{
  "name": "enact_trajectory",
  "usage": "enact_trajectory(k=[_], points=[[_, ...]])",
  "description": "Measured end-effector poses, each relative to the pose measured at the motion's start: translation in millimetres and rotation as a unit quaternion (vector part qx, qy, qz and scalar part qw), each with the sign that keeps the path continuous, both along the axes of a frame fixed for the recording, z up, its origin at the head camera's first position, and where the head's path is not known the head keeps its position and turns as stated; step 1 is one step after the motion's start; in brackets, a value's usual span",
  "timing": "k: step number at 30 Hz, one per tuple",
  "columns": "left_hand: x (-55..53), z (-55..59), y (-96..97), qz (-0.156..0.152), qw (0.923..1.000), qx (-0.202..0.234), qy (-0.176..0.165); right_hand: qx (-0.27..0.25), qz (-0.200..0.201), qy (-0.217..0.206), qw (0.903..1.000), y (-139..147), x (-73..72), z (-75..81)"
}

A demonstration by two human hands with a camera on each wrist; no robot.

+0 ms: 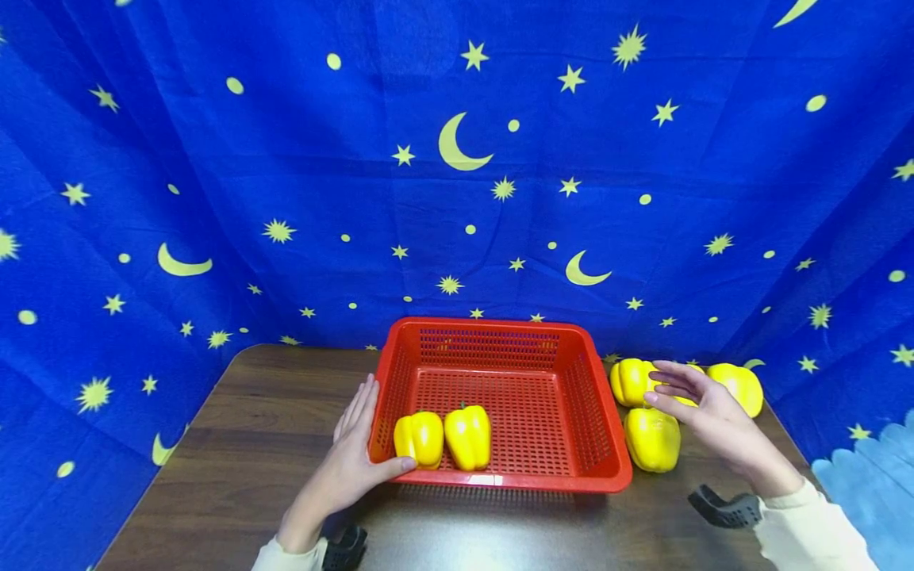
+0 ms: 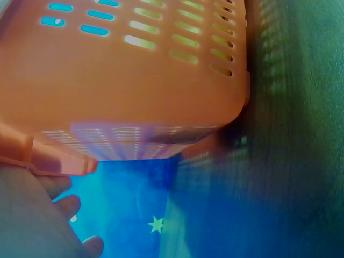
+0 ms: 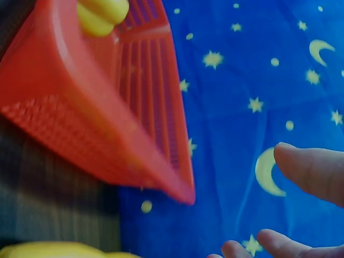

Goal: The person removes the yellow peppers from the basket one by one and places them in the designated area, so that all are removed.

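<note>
A red plastic basket (image 1: 500, 481) with slotted walls stands on the table. Two yellow bell peppers (image 1: 468, 438) lie in its front left part. My left hand (image 1: 351, 456) rests at the near left corner, fingers straight along the outside of the left rim and thumb across the front rim. In the left wrist view, the fingertips (image 2: 69, 206) show beside the rim. To the right of the basket my right hand (image 1: 703, 404) hovers over several yellow bell peppers (image 1: 653, 441), its fingers spread and holding nothing. It partly hides one of those peppers.
The dark wooden table (image 1: 264, 428) ends at a blue curtain (image 1: 321, 159) with moons and stars, which hangs behind and at both sides. A light blue scalloped cloth (image 1: 874, 484) is at the right edge.
</note>
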State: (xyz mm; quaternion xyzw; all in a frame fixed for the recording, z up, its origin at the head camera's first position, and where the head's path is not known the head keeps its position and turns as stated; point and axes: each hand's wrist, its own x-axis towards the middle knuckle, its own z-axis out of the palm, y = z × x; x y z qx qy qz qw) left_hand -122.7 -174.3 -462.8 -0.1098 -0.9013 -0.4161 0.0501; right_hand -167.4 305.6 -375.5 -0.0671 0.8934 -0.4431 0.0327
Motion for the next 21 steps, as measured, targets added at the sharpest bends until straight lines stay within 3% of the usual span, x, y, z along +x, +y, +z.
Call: enact_trajectory(k=[13, 21], points=[[0.1, 0.8, 0.1, -0.001, 1.0000, 0.005, -0.002, -0.032, 0.025, -0.044, 0.9982, -46, -4.7, 10.4], [0.2, 0.6, -0.2, 0.000, 1.0000, 0.006, -0.003, -0.051, 0.042, -0.034, 0.9972, -68, -11.3, 5.5]])
